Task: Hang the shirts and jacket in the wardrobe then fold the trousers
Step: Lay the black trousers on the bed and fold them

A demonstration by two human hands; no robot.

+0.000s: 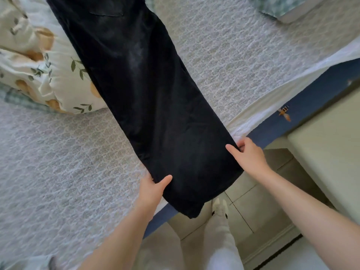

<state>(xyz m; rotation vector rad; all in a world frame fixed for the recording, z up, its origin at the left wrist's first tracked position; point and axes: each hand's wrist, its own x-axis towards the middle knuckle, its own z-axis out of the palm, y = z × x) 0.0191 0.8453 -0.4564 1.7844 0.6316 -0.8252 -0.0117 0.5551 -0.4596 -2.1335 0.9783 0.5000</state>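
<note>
Left hand (153, 189) pinches the near left edge of the black trousers (148, 98), thumb on top. The right hand (248, 152) grips the opposite edge the same way. The trousers lie flat on the bed (58, 152), leg ends overhanging its edge. An uneven lift would likely skew the legs and set a crooked fold, and the far part, which touches the flowered bedding (39, 65), could drag or bunch. The long axis runs diagonally: waist and pocket far at upper left, hems pointing toward the person.
</note>
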